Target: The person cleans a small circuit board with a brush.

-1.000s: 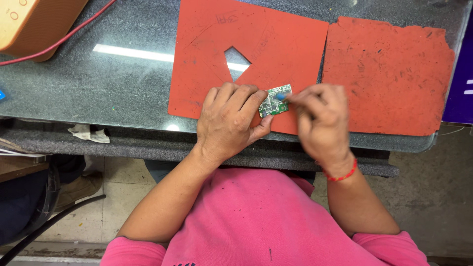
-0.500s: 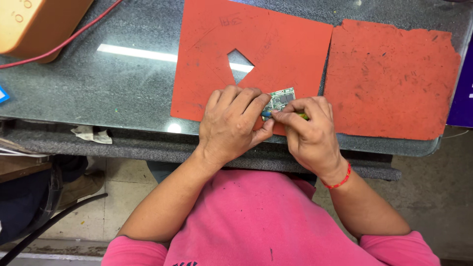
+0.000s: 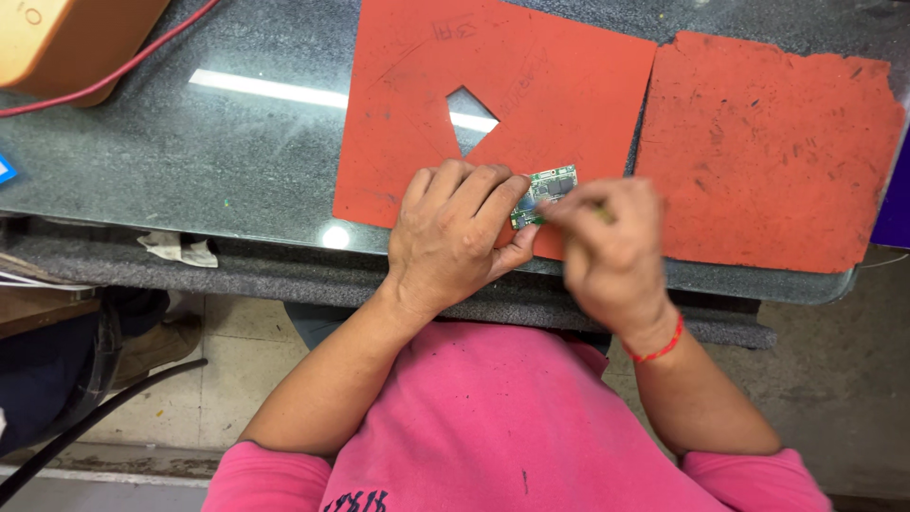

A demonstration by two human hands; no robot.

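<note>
Left hand (image 3: pixel 453 232) lay palm-down, fingers curled over the near edge of the red mat (image 3: pixel 493 104), pinching a small green circuit board (image 3: pixel 543 194) against it. Right hand (image 3: pixel 611 251) was blurred, fingertips bunched at the board's right edge; its grip couldn't be made out.

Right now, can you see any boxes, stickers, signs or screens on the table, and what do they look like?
No screens or signs.
Tan box: far left corner of the table, rounded edge, a red cable beside it.
Blue tag: left edge, small, mostly cut off.
Faint scribbled marks: top of the red mat with the hole.
</note>
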